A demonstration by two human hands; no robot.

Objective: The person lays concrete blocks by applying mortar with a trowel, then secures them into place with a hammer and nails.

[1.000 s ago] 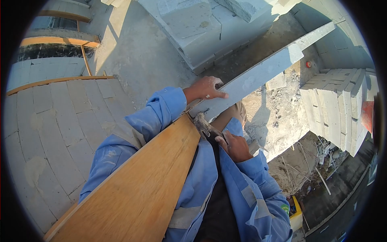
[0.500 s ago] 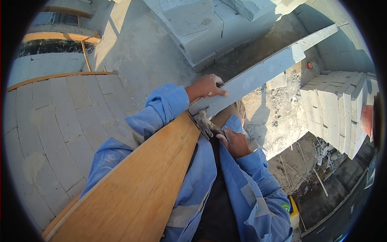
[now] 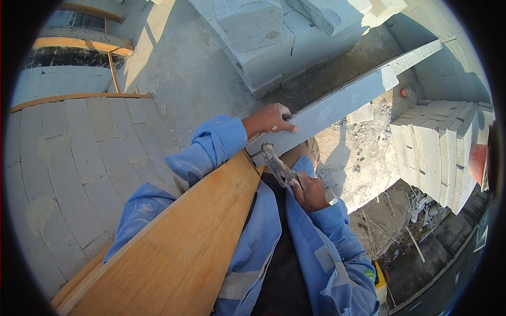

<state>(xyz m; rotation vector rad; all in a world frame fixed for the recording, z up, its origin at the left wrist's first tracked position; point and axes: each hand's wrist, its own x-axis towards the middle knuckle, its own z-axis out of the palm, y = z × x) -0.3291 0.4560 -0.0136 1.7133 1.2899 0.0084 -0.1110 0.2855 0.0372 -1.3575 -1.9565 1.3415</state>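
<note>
My left hand (image 3: 271, 119) grips the upper edge of a long pale grey board (image 3: 342, 105), thumb on its face and fingers over the far side. The lower end of that board meets the narrow end of a varnished wooden plank (image 3: 184, 237). My right hand (image 3: 310, 192) is closed around a worn, mortar-crusted hammer (image 3: 276, 164). Its head lies close to the joint, over the end of the grey board; whether it touches is hard to tell. Much of the handle is hidden by my fingers.
Large pale blocks (image 3: 263, 58) stand beyond the board. A stack of blocks (image 3: 435, 147) is on the right, above rubble (image 3: 416, 210). Block paving or wall (image 3: 79, 168) spans the left, with wooden frames (image 3: 79, 45) behind. A small red object (image 3: 403, 92) lies near the board.
The hammer has turned and shifted slightly, its claw end now nearer my right hand. My left hand keeps its grip on the board. The view has moved slightly.
</note>
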